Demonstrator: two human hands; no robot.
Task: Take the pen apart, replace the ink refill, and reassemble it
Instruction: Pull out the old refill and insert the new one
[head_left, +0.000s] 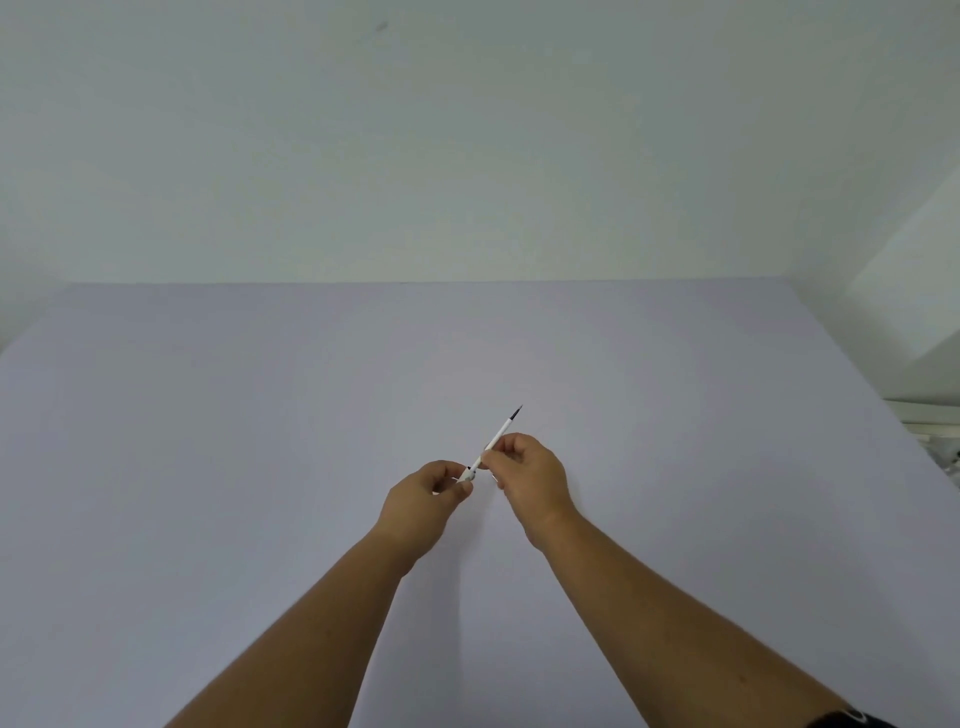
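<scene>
Hands (483, 480) pinch pen (497, 439) over lavender table (260, 415), pale wall (467, 156).

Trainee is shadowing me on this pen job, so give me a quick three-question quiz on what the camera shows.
1. True or false: the pen lies flat on the table.
2. Which hand grips the pen nearer its dark tip: A) left hand B) right hand?
3. Fill in: the pen's tip points ____ from the person.

Key: 1 false, both hands hold it above the table; 2 B; 3 away.
</scene>
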